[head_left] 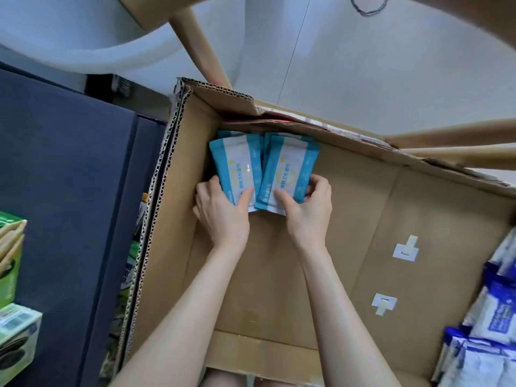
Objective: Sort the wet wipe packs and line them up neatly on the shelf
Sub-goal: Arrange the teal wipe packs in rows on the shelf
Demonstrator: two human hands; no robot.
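Note:
Two small stacks of light-blue and white wet wipe packs lie side by side in the far left corner of an open cardboard box (349, 224). My left hand (220, 213) grips the near end of the left stack (237, 163), thumb on top. My right hand (307, 208) grips the near end of the right stack (287, 169), fingers curled round its right edge. More packs show under each top pack. Dark-blue and white wipe packs (485, 325) are piled at the box's right edge.
A dark blue panel (72, 191) stands left of the box. Green and white cartons (11, 275) sit at the far left. Wooden furniture legs (201, 51) and a white floor lie beyond the box. Two white stickers (405, 251) mark the box floor.

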